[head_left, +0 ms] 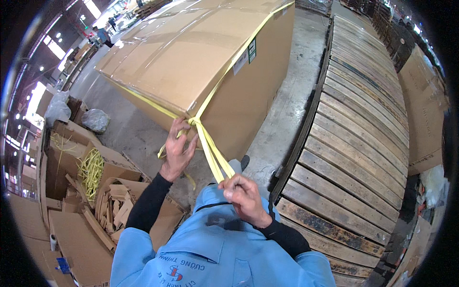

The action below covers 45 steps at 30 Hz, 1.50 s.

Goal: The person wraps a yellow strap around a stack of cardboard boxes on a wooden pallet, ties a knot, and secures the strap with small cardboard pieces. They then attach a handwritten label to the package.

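Pinches yellow strap [209,152] in right hand [241,193], running forward-left to knot [194,121] at carton [158,71] corner, with left hand [177,149] nearer, loosely spread.

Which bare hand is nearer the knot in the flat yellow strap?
The left bare hand, beside the knot; the right bare hand holds the flat yellow strap further down.

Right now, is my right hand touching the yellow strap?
Touching. The head view shows it plainly: the right hand grips the yellow strap, whose lengths run straight into its curled fingers with no gap.
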Each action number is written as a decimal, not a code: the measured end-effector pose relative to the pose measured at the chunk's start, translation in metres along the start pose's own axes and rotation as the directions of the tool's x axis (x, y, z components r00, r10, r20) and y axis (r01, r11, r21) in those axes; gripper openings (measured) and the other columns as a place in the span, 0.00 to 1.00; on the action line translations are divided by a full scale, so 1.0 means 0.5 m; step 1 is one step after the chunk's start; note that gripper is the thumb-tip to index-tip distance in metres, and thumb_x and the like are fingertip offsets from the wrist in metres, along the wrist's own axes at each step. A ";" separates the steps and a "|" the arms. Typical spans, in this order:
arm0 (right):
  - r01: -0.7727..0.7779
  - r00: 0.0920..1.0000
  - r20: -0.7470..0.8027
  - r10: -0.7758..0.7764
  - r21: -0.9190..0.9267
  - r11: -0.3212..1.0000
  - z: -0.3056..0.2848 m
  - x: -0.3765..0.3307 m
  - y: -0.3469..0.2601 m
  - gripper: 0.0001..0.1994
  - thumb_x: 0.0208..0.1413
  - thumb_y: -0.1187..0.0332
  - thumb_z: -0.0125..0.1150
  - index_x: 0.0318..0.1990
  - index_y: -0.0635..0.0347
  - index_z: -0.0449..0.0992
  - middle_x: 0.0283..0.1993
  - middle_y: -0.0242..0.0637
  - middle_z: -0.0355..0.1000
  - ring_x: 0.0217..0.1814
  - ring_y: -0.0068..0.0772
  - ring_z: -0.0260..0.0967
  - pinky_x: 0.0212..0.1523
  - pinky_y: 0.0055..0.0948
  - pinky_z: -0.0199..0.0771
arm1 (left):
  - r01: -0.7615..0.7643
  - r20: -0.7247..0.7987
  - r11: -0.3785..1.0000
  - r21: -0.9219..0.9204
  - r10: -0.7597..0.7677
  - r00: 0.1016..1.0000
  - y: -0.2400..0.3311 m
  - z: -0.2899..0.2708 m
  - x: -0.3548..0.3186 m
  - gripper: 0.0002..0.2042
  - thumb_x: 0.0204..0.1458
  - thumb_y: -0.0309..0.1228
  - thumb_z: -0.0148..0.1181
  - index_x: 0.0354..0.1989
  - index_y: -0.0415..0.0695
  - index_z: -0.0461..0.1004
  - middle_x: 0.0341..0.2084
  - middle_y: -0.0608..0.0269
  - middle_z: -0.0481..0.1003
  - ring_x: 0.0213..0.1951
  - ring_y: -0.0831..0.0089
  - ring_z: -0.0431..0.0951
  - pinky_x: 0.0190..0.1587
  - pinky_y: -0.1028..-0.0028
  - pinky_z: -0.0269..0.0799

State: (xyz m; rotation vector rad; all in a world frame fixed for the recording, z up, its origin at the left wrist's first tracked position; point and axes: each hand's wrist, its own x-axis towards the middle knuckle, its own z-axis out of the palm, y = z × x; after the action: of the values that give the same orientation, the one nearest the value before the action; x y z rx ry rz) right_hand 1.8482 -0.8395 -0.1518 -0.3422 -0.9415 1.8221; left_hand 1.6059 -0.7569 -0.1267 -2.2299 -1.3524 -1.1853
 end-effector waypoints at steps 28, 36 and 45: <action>-0.081 0.898 -0.436 -0.060 -0.297 0.951 -0.325 0.871 -0.273 0.09 0.60 0.63 0.65 0.40 0.59 0.77 0.37 0.26 0.73 0.39 0.20 0.69 0.40 0.24 0.68 | 0.220 -0.249 0.975 -0.039 -0.223 0.943 -0.203 0.005 0.099 0.18 0.68 0.45 0.37 0.62 0.57 0.56 0.41 0.61 0.79 0.44 0.57 0.79 0.61 0.44 0.63; -0.208 0.627 -0.704 0.334 0.262 0.942 -0.497 0.690 -0.126 0.07 0.61 0.60 0.61 0.38 0.50 0.73 0.36 0.31 0.71 0.48 0.35 0.69 0.57 0.44 0.71 | 0.350 -0.281 0.937 0.010 -0.333 0.900 -0.184 -0.004 0.087 0.24 0.67 0.42 0.39 0.70 0.64 0.50 0.47 0.55 0.77 0.49 0.54 0.76 0.63 0.45 0.62; -0.203 0.800 -0.597 -0.053 -0.352 0.914 -0.604 0.829 -0.248 0.13 0.64 0.54 0.56 0.34 0.52 0.74 0.31 0.30 0.72 0.35 0.23 0.70 0.38 0.25 0.71 | 0.779 -0.500 0.584 -0.228 -0.757 0.421 -0.080 0.046 0.145 0.23 0.60 0.32 0.48 0.61 0.31 0.63 0.61 0.44 0.64 0.65 0.50 0.62 0.68 0.53 0.56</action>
State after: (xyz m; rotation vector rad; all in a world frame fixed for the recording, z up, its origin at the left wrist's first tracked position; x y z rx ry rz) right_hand 1.9283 -0.3190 -0.1837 -1.1624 -0.8378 1.4227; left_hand 1.6008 -0.6782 -0.0929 -0.9480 -2.1369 -1.8558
